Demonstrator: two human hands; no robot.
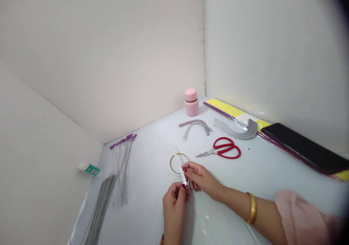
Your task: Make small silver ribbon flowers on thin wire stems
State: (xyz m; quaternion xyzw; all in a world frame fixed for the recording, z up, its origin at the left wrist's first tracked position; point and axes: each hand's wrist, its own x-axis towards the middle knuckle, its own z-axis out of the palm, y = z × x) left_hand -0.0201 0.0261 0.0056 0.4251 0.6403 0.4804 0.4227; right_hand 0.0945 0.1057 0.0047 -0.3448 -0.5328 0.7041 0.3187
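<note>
Between my hands is a narrow whitish strip (183, 175), possibly of thin film or paper. My left hand (173, 200) pinches its near end between thumb and finger. At its upper end, the fingers of my right hand (200, 177) are closed on it. Just behind the strip lies a thin gold-coloured ring (171, 160), partly covered by my right fingers. Red-handled scissors (218, 150) rest beyond my right hand, blades pointing left and a little apart.
At left are purple-tipped wire stems (122, 176) and a bundle of grey wires (102, 205). A green-and-white bottle (91, 169) lies by the left edge. Toward the back are a pink jar (192, 103), curled strips (195, 123), a grey strip roll (240, 133) and a black phone (302, 147).
</note>
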